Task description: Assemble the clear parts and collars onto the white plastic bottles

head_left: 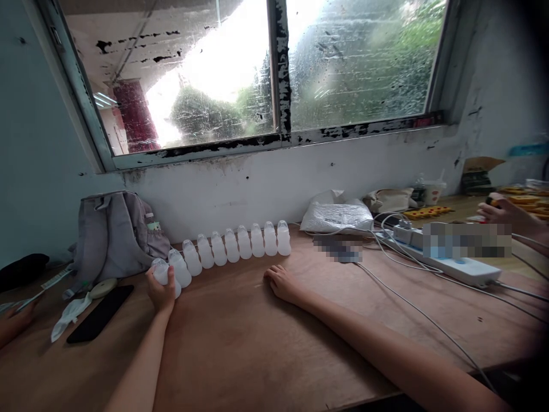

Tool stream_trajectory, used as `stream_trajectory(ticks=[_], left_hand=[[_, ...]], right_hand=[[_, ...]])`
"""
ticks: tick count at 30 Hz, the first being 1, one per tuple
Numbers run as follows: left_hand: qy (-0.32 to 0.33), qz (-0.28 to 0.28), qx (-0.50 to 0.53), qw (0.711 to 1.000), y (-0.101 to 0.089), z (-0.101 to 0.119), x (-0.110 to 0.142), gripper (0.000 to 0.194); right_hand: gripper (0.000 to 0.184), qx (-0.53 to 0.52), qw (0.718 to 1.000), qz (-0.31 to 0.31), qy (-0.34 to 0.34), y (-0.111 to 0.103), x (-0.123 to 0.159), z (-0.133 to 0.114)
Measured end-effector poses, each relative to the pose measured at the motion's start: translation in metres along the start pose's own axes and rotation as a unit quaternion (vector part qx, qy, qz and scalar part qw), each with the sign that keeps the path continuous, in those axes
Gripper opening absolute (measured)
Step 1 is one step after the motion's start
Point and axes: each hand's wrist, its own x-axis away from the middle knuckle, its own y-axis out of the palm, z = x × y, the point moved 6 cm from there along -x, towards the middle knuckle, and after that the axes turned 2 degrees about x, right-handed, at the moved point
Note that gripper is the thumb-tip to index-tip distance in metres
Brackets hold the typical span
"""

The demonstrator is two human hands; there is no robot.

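Note:
My left hand [161,290] is wrapped round a frosted white baby bottle [160,271] with a clear domed cap, at the left end of a row. Right beside it stands another such bottle [180,270], and several more, like the bottle [231,246] mid-row, run in a slightly curved line to the last bottle [283,239] at the right. All stand upright on the brown wooden table [240,337]. My right hand [281,284] rests on the tabletop just in front of the row's right end, fingers loosely bent and apart, holding nothing.
A grey backpack [115,234] sits behind the left end, near a black phone [100,315] and a crumpled tissue [71,316]. Rightward lie a silver bag [337,214], cables and a white power strip [463,269]. Other people's hands [508,214] show at both edges.

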Motion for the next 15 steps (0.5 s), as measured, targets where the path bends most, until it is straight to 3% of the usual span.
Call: stream_trajectory(ticks=[4,7,9,11,12,15], left_hand=[[0.087,0.003,0.007,0.996,-0.003,0.026,0.006,0.052],[0.186,-0.103,0.015,0.977,0.011,0.063,0.028,0.049],[0.280,-0.257,0.019,0.925,0.031,0.096,0.058,0.041],[0.399,-0.376,0.005,0.836,0.045,0.128,0.095,0.037],[0.446,-0.412,-0.007,0.795,0.049,0.140,0.111,0.037],[0.475,-0.417,-0.042,0.773,0.055,0.156,0.133,0.044]], right_hand=[[0.016,0.002,1.000,0.004,0.001,0.001,0.000,0.001],[0.017,-0.005,1.000,0.006,0.004,-0.001,-0.001,0.001],[0.019,-0.033,0.999,0.017,0.001,-0.006,0.000,-0.001],[0.023,-0.083,0.996,0.041,-0.008,-0.014,0.000,-0.006],[0.026,-0.111,0.992,0.052,-0.012,-0.018,0.001,-0.009],[0.030,-0.176,0.982,0.061,-0.014,-0.027,0.005,-0.020]])
